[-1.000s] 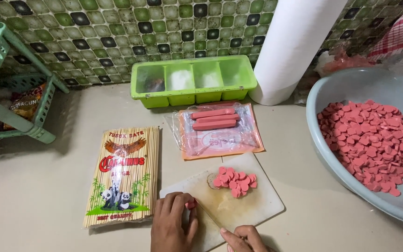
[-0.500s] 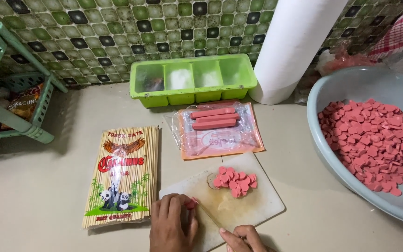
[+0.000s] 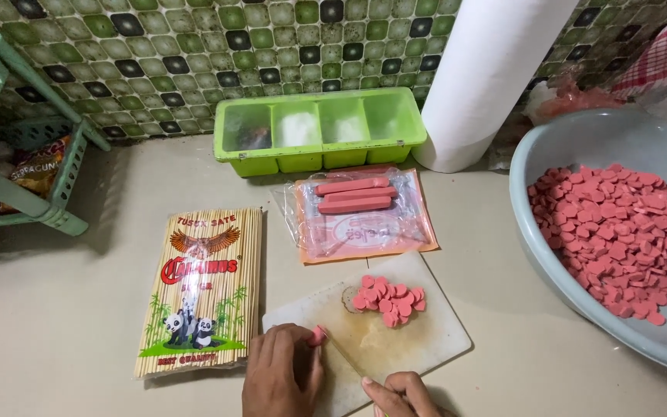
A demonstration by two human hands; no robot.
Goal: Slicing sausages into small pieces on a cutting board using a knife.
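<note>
Across the beige counter (image 3: pixel 63 309), from largest to smallest: a grey basin (image 3: pixel 580 147) at the right, heaped with pink sausage slices (image 3: pixel 619 232); a white paper roll (image 3: pixel 496 77) against the green tiled wall (image 3: pixel 156 62); a green four-part tray (image 3: pixel 318 127); a pack of bamboo skewers (image 3: pixel 206 289); an open wrapper with three whole sausages (image 3: pixel 354 195); and a white cutting board (image 3: pixel 418 340) carrying a small pile of slices (image 3: pixel 387 297).

At the bottom edge, the left hand (image 3: pixel 279 378) lies knuckles-up, fingers curled down onto a sausage stub (image 3: pixel 317 335) on the board. The right hand (image 3: pixel 399 394) is fisted around a knife (image 3: pixel 349 357) whose blade angles toward the stub. Since half a second ago, both hands sit in much the same place.
</note>
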